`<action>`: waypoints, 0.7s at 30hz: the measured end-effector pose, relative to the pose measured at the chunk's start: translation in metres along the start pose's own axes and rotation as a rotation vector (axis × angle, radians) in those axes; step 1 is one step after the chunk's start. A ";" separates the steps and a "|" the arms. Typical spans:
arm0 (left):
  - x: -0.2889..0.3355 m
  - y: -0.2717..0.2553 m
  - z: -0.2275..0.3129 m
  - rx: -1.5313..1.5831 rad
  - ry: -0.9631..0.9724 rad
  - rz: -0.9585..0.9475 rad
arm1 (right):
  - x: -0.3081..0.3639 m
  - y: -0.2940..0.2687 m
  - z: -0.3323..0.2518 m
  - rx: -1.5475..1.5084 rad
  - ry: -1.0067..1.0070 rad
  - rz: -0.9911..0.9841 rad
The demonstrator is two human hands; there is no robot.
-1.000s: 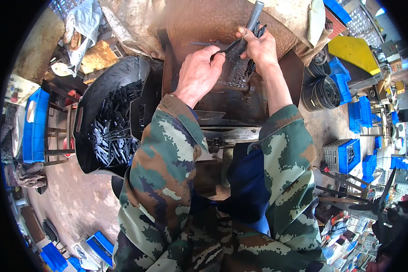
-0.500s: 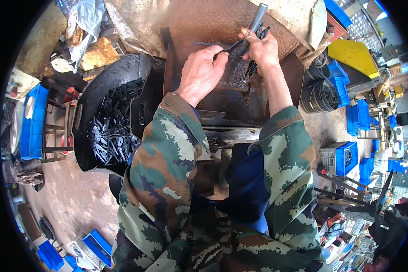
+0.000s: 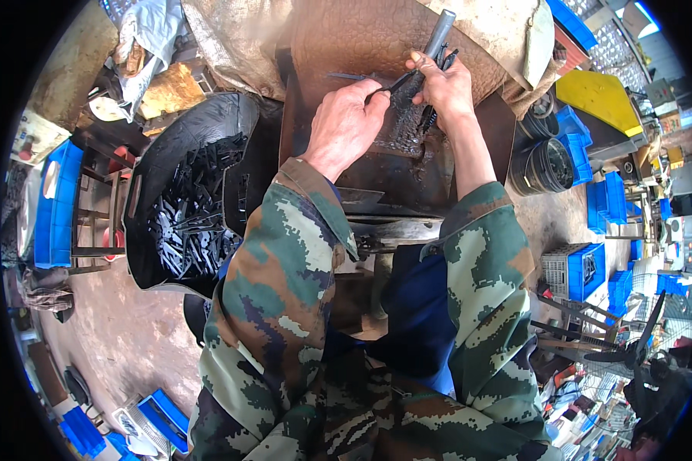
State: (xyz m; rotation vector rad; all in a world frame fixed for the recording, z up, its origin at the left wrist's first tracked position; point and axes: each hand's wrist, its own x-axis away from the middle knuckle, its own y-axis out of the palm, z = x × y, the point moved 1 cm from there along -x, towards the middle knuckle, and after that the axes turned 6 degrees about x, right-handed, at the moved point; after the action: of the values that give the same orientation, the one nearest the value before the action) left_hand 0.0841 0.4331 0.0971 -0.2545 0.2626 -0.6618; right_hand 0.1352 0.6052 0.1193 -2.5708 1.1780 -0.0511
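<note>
My left hand [image 3: 346, 123] pinches a thin dark metal piece [image 3: 392, 83] over a rusty brown metal workbench [image 3: 361, 38]. My right hand [image 3: 444, 88] grips a grey metal bar [image 3: 440, 34] that rises toward the top of the view, with dark pieces under its fingers. Both hands meet above a dark rough block [image 3: 404, 127] on the bench. My sleeves are camouflage cloth.
A black tub [image 3: 181, 200] full of several dark metal pieces stands at my left. Blue crates [image 3: 54, 203] sit at far left, more blue crates [image 3: 588, 265] and black round buckets [image 3: 546, 165] at right. A yellow sheet [image 3: 596, 96] lies at upper right.
Both hands stay over the block. The left hand's fingers have shifted slightly along the thin piece, and the right hand has tilted the grey bar a little.
</note>
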 end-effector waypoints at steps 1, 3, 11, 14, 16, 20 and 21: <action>0.000 0.001 -0.001 0.014 0.031 0.014 | -0.001 0.001 0.001 0.001 0.000 -0.002; 0.001 0.000 -0.003 0.026 0.062 0.031 | -0.002 0.001 0.003 0.001 -0.001 -0.005; 0.001 -0.002 -0.002 0.064 0.067 0.031 | -0.002 -0.001 0.003 0.015 0.000 -0.006; 0.003 -0.007 0.000 0.030 0.118 0.088 | -0.002 0.003 0.002 -0.003 -0.002 -0.007; 0.002 -0.009 0.001 0.017 0.074 0.076 | -0.002 0.002 0.003 -0.009 0.008 -0.003; 0.003 -0.011 0.002 -0.005 -0.014 0.052 | -0.001 0.000 0.003 -0.017 0.012 -0.001; 0.003 -0.012 0.001 -0.009 -0.009 0.053 | -0.001 0.000 0.001 -0.022 0.007 0.000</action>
State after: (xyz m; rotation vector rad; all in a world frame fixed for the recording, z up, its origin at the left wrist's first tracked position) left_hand 0.0797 0.4219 0.1016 -0.2585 0.2632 -0.6066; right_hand 0.1347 0.6062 0.1179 -2.5914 1.1880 -0.0475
